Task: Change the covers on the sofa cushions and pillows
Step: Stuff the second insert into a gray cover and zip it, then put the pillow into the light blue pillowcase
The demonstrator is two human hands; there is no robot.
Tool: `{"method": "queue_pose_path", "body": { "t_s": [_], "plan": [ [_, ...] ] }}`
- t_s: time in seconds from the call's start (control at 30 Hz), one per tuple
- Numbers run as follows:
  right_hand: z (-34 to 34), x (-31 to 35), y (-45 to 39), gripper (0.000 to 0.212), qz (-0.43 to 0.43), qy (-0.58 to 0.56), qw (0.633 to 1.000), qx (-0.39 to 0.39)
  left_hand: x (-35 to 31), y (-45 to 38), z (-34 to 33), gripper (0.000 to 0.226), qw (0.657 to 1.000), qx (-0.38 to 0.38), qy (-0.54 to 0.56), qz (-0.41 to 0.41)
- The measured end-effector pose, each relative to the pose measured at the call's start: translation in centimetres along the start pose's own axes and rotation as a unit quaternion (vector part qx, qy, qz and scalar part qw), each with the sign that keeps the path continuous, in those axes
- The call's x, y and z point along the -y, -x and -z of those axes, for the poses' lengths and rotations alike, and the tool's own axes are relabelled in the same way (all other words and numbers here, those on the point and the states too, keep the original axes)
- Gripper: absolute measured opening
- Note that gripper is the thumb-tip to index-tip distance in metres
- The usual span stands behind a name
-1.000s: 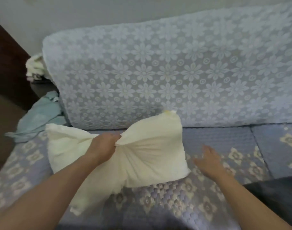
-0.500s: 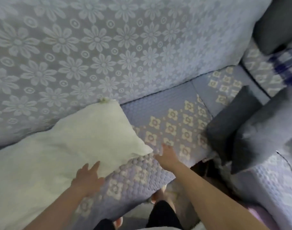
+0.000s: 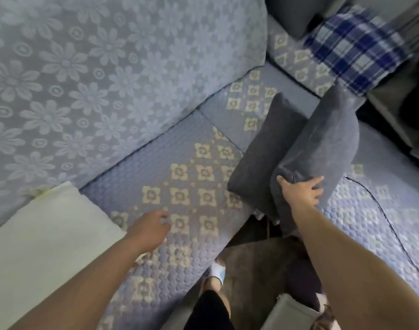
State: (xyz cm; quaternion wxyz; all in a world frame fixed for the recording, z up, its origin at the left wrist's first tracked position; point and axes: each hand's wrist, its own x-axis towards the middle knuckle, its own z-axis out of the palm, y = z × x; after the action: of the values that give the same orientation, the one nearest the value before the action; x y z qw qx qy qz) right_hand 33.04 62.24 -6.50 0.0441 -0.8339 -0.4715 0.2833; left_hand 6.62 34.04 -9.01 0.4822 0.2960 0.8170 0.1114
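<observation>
From the head view, the right hand (image 3: 300, 192) grips the near lower corner of a grey pillow (image 3: 322, 148) standing on the sofa seat (image 3: 191, 148), its long axis running away up-right. The left hand (image 3: 149, 231) hovers relaxed and empty, farther off, beside the bare cream pillow (image 3: 49, 234).

cushions (image 3: 322, 148): dark grey | bare pillow (image 3: 44, 236): cream | seat cover (image 3: 187, 177): lavender, beige flowers | blanket (image 3: 356, 48): blue-white plaid

The sofa seat (image 3: 191, 144) has a quilted cover with flower squares. A bare cream pillow (image 3: 49, 234) lies on it, left of the left hand (image 3: 149, 231). Two grey pillows (image 3: 263, 158) stand on it at the right hand (image 3: 299, 192). A plaid cloth (image 3: 353, 48) lies beyond them.
</observation>
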Motion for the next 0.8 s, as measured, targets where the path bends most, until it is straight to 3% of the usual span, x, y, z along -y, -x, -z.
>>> {"method": "queue_pose_path", "body": {
  "t_s": [0.07, 0.17, 0.27, 0.4, 0.47, 0.53, 0.6, 0.67, 0.8],
  "plan": [
    [0.9, 0.9, -3.2, 0.093, -0.015, 0.018, 0.999, 0.034, -2.3, -1.5, -1.0, 0.043, 0.999, 0.02, -0.008, 0.027],
    [4.5, 3.4, -4.4, 0.041, 0.078, 0.017, 0.996, -0.045, -5.7, -2.4, -0.3, 0.041, 0.998, 0.023, -0.005, 0.05],
    [11.1, 8.7, -2.9, 0.024, 0.258, -0.038, 0.952, -0.159, -8.8, -2.2, 1.5, 0.037, 0.999, -0.014, 0.016, 0.049],
    [16.6, 14.0, 2.3, 0.021, 0.397, -0.214, 0.884, -0.124, -11.3, -1.3, 4.0, 0.037, 0.997, -0.049, 0.034, 0.043],
    [16.3, 15.6, 4.3, 0.019, 0.381, -0.295, 0.873, -0.081, -12.0, -0.9, 5.0, 0.038, 0.996, -0.065, 0.049, 0.041],
    [13.2, 16.6, 4.6, 0.009, 0.321, -0.303, 0.896, -0.05, -11.9, -0.3, 5.6, 0.038, 0.993, -0.084, 0.075, 0.046],
    [7.9, 16.5, 4.2, 0.019, 0.263, -0.238, 0.934, -0.032, -11.2, 0.2, 5.7, 0.037, 0.989, -0.107, 0.088, 0.05],
    [1.7, 15.7, 4.4, 0.023, 0.235, -0.142, 0.961, 0.032, -9.6, 0.8, 5.6, 0.038, 0.986, -0.127, 0.093, 0.058],
    [-7.7, 14.3, 6.7, 0.037, 0.24, 0.061, 0.948, 0.201, -4.9, 3.5, 5.3, 0.037, 0.979, -0.147, 0.092, 0.105]
  ]
}}
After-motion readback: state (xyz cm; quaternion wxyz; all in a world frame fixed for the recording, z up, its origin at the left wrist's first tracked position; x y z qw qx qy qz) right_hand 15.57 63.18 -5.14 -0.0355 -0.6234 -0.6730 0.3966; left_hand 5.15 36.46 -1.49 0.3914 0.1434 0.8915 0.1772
